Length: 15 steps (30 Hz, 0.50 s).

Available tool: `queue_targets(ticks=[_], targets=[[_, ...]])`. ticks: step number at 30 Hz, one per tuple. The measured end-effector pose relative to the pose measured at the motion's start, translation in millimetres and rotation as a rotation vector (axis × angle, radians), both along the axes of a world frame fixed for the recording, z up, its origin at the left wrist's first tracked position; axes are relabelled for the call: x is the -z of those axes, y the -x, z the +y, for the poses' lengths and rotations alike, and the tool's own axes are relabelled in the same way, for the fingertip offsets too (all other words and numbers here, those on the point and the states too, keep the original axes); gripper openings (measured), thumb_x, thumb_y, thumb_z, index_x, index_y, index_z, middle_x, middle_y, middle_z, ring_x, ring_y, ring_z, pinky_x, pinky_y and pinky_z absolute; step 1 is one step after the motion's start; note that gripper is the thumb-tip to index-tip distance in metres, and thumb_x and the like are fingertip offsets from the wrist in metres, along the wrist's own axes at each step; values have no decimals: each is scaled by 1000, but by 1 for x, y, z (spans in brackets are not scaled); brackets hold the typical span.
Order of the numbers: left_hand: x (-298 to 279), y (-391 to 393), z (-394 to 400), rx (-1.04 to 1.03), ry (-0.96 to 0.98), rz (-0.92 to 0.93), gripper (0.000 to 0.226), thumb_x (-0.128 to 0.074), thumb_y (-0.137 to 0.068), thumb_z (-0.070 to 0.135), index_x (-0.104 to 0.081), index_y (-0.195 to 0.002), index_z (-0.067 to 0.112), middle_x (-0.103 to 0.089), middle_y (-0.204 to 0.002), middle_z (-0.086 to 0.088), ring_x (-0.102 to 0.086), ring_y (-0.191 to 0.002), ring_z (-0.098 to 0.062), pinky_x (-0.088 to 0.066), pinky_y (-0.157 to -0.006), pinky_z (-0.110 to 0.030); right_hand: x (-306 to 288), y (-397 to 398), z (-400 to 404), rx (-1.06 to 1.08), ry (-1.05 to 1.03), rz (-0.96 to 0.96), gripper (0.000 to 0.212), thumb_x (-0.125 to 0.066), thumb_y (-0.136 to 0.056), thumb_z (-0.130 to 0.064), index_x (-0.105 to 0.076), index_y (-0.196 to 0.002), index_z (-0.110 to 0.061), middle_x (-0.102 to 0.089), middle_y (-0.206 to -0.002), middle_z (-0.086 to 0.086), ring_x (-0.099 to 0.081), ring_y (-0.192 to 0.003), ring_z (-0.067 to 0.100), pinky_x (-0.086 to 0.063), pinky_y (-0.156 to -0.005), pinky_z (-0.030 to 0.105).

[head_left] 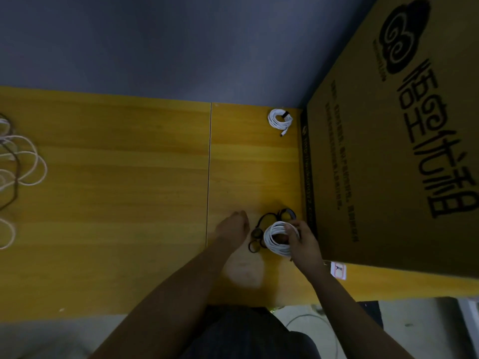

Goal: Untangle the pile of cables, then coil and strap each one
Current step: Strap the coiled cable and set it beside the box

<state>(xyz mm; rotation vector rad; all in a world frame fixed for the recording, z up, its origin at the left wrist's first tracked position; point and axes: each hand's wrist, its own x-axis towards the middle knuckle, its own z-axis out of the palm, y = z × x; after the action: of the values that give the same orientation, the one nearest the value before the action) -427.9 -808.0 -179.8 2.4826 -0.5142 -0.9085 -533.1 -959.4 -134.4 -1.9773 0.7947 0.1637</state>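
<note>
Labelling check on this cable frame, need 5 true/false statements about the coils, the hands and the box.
1. The right hand grips a white cable coil. True.
2. The left hand also holds that coil. False: it is beside it, apart from the coil.
3. A strapped white coil lies at the far edge of the wooden table, near the cardboard box. True.
4. The tangled cable pile is beside the box. False: it is at the table's left edge.
5. Black cables lie by the held coil. True.
</note>
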Motion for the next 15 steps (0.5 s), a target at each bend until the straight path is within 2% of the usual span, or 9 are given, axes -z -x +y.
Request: queue_targets(ticks=[2,5,8,10,13,15], targets=[[2,0,7,14,55,-21,14,-44,-98,18,-53,-104,10,-56,-108,-13,-57,-89,-31,-41,-71,-34,-3,0,1,17,0,5,12,-46,-100,-31,-54,-105,-23,-63,-94,2,-55,-65,8,-41,-55,20],[4,2,7,59,112,-19,15,-48,-98,23,-57,-103,12,-56,-107,-11,-57,-94,-30,-46,-78,-37,-8,1,4,53,0,28,14,-46,-100,-34,-53,-106,-24,-63,-94,0,-58,-66,10,-44,-51,21],[4,6,-3,123,57,-1,24,-51,-97,35,-57,-103,12,-55,-106,-11,-56,-97,-30,-46,-77,-38,-11,9,8,99,4,42,18,-46,-100,-34,-54,-109,-20,-61,-90,-3,-60,-62,15,-44,-42,20],[1,8,-10,110,-7,-19,29,-51,-96,39,-58,-104,12,-56,-107,-11,-56,-99,-30,-44,-75,-37,-10,18,12,142,14,31,18,-46,-100,-32,-55,-109,-19,-61,-88,-2,-59,-63,11,-43,-42,17],[2,14,-16,83,-54,-24,22,-51,-96,28,-61,-107,12,-58,-113,-10,-57,-103,-30,-47,-79,-38,-9,34,20,198,10,36,18,-47,-99,-32,-55,-108,-18,-63,-87,1,-59,-64,10,-42,-44,17],[3,15,-14,-5,40,44,14,-52,-94,20,-63,-98,12,-60,-113,-15,-59,-103,-34,-50,-86,-42,-11,40,25,233,2,36,19,-48,-99,-31,-56,-109,-17,-64,-87,4,-60,-65,13,-41,-41,16]])
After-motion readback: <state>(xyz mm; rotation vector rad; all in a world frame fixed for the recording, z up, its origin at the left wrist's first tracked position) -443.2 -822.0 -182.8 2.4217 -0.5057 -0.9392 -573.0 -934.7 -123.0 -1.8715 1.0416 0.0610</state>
